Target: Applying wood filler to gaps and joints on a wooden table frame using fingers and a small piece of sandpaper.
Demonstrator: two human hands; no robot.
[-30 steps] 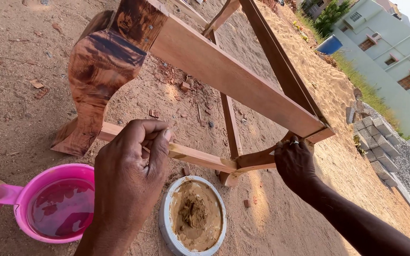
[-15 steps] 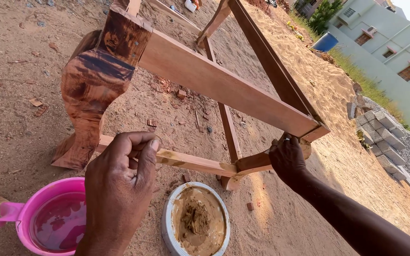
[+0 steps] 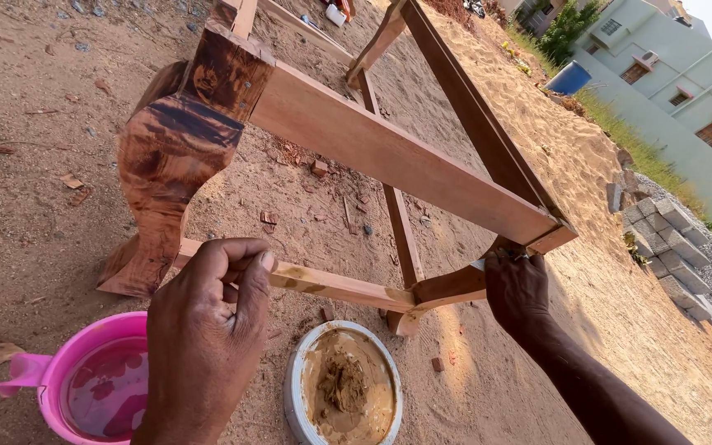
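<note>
A bare wooden table frame (image 3: 389, 152) stands on sandy ground, with a dark carved leg (image 3: 166, 156) at the near left. My left hand (image 3: 208, 330) is at the thin lower rail (image 3: 331, 286), its thumb and forefinger pinched together; I cannot see anything in them. A smear of tan filler lies on the rail just right of that hand. My right hand (image 3: 517, 292) is closed at the far leg's corner, and a small pale blade tip (image 3: 478, 264) sticks out of its fingers against the wood.
A round tub of tan filler paste (image 3: 344, 387) sits on the sand below the rail. A pink mug of reddish liquid (image 3: 84, 387) stands at the lower left. Wood chips litter the ground. Concrete blocks (image 3: 669, 231), a blue barrel (image 3: 570, 78) and a pale building (image 3: 686, 91) lie to the right.
My right hand has shifted a little along the far leg's corner joint. My left hand stays pinched at the lower rail. The view has tilted slightly.
</note>
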